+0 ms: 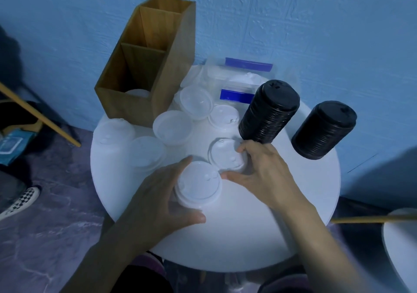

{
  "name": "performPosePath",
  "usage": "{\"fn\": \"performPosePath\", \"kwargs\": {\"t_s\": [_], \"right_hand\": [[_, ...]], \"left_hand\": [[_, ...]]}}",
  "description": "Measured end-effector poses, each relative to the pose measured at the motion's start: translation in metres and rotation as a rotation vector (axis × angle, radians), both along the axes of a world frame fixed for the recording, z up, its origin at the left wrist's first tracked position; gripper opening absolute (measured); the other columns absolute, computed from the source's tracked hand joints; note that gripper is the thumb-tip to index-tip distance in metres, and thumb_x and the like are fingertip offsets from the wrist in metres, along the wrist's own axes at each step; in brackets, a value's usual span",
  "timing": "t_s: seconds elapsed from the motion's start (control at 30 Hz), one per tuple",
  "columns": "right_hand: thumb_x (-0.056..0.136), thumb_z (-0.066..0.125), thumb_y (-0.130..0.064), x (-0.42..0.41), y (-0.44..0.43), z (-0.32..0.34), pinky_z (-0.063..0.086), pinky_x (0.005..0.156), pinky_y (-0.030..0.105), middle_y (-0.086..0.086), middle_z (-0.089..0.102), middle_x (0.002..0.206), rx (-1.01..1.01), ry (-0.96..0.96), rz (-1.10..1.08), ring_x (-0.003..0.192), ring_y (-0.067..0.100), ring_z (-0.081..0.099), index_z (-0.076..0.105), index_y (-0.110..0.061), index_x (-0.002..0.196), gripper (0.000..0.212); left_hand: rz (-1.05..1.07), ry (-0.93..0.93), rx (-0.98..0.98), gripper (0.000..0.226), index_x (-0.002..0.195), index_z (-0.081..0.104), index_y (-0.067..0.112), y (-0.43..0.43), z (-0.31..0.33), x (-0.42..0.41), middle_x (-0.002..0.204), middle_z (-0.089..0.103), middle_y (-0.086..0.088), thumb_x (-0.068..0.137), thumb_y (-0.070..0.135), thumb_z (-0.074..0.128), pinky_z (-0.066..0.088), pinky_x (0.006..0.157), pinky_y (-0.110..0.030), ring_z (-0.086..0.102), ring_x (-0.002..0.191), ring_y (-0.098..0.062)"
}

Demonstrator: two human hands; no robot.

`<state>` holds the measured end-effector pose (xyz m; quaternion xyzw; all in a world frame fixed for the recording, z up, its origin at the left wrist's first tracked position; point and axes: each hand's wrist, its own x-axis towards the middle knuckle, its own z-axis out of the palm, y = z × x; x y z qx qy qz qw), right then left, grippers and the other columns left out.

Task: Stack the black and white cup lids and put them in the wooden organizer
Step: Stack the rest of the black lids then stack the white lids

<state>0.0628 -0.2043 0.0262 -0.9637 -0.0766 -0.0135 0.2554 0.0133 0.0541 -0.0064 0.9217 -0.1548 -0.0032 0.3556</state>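
Observation:
My left hand [155, 193] grips a short stack of white lids [198, 184] near the front of the round white table [293, 213]. My right hand [264, 170] curls its fingers and thumb round another white lid [225, 154] lying just behind that stack. Several more white lids lie spread over the table, among them one [172, 126] in the middle and one [144, 151] at the left. Two tall stacks of black lids stand at the right, one [269, 111] nearer my right hand and one [323, 129] further right. The wooden organizer [167, 73] stands at the back left with white lids [137, 93] in its front compartment.
Clear plastic boxes with blue strips [239, 78] lie behind the lids by the blue wall. A wooden stick [372, 219] and another white round surface [401, 247] are at the right. A person's checkered shoe [20, 200] is on the floor at the left.

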Motion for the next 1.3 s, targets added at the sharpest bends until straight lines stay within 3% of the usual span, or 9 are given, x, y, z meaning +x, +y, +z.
{"fn": "performPosePath", "kwargs": {"t_s": [0.13, 0.3, 0.43, 0.53, 0.6, 0.7, 0.83, 0.97, 1.3], "right_hand": [[0.077, 0.077, -0.061, -0.002, 0.001, -0.008, 0.037, 0.084, 0.027, -0.026, 0.046, 0.114, 0.029, -0.024, -0.021, 0.115, 0.008, 0.041, 0.048, -0.032, 0.127, 0.064], [0.08, 0.075, -0.059, -0.009, -0.007, -0.009, 0.036, 0.08, 0.023, -0.023, 0.054, 0.101, 0.209, -0.003, -0.116, 0.106, 0.008, 0.049, 0.047, -0.038, 0.123, 0.055], [0.082, 0.08, -0.048, -0.022, -0.012, 0.003, 0.053, 0.097, 0.038, -0.019, 0.066, 0.117, 0.544, 0.07, -0.099, 0.113, 0.005, 0.062, 0.054, -0.039, 0.118, 0.045], [0.083, 0.082, -0.034, -0.032, -0.008, 0.013, 0.054, 0.099, 0.036, -0.019, 0.067, 0.12, 0.64, 0.137, 0.007, 0.116, 0.003, 0.062, 0.057, -0.037, 0.12, 0.045], [0.082, 0.083, -0.034, -0.037, -0.006, 0.015, 0.052, 0.1, 0.03, -0.02, 0.066, 0.121, 0.602, 0.165, 0.054, 0.117, 0.001, 0.061, 0.057, -0.039, 0.122, 0.049], [0.078, 0.083, -0.048, -0.041, 0.0, 0.014, 0.048, 0.101, 0.024, -0.026, 0.06, 0.129, 0.464, 0.149, 0.076, 0.118, -0.005, 0.057, 0.052, -0.045, 0.131, 0.061], [0.078, 0.078, -0.058, -0.043, 0.013, 0.011, 0.038, 0.1, 0.011, -0.036, 0.044, 0.136, 0.291, 0.099, 0.124, 0.122, -0.01, 0.048, 0.043, -0.047, 0.141, 0.073], [0.081, 0.075, -0.058, -0.044, 0.023, 0.01, 0.035, 0.105, 0.016, -0.028, 0.039, 0.136, 0.207, 0.073, 0.118, 0.124, -0.002, 0.044, 0.038, -0.036, 0.152, 0.083], [0.079, 0.073, -0.06, -0.044, 0.034, 0.013, 0.031, 0.103, 0.015, -0.024, 0.037, 0.143, 0.134, 0.083, 0.114, 0.131, 0.001, 0.038, 0.037, -0.033, 0.149, 0.084]], "left_hand": [[0.009, -0.004, 0.028, 0.099, 0.135, 0.01, 0.076, -0.001, -0.003, 0.0, 0.128, 0.018, 0.058, 0.062, 0.074, 0.077, 0.023, 0.11, -0.023, 0.028, 0.126, 0.012], [0.032, -0.006, -0.027, 0.096, 0.135, 0.022, 0.067, -0.007, -0.002, 0.004, 0.122, 0.024, 0.055, 0.063, 0.063, 0.085, 0.022, 0.105, -0.015, 0.023, 0.116, 0.032], [0.017, -0.008, 0.007, 0.098, 0.144, 0.023, 0.06, -0.014, 0.001, 0.01, 0.129, 0.028, 0.054, 0.06, 0.079, 0.068, 0.027, 0.109, -0.023, 0.031, 0.12, 0.018], [-0.005, -0.024, 0.051, 0.11, 0.153, 0.019, 0.048, -0.016, -0.001, 0.013, 0.139, 0.029, 0.044, 0.061, 0.081, 0.069, 0.03, 0.115, -0.031, 0.032, 0.129, 0.008], [-0.001, -0.026, 0.023, 0.109, 0.151, 0.025, 0.047, -0.018, 0.003, 0.011, 0.136, 0.032, 0.042, 0.058, 0.078, 0.073, 0.029, 0.113, -0.019, 0.032, 0.126, 0.017], [0.04, -0.071, -0.05, 0.09, 0.138, 0.037, 0.042, -0.02, 0.006, 0.008, 0.121, 0.033, 0.045, 0.061, 0.066, 0.077, 0.026, 0.084, 0.009, 0.029, 0.112, 0.038], [0.064, -0.03, -0.064, 0.085, 0.134, 0.046, 0.044, -0.02, 0.001, 0.011, 0.123, 0.042, 0.042, 0.059, 0.077, 0.07, 0.027, 0.092, 0.002, 0.046, 0.109, 0.021], [0.086, -0.018, -0.047, 0.1, 0.141, 0.049, 0.033, -0.022, -0.005, 0.014, 0.133, 0.048, 0.027, 0.054, 0.081, 0.066, 0.035, 0.102, -0.017, 0.046, 0.116, 0.004], [0.021, -0.128, 0.0, 0.101, 0.149, 0.038, 0.035, -0.02, 0.001, 0.014, 0.13, 0.045, 0.029, 0.063, 0.078, 0.068, 0.027, 0.1, -0.012, 0.039, 0.118, 0.01]]}}
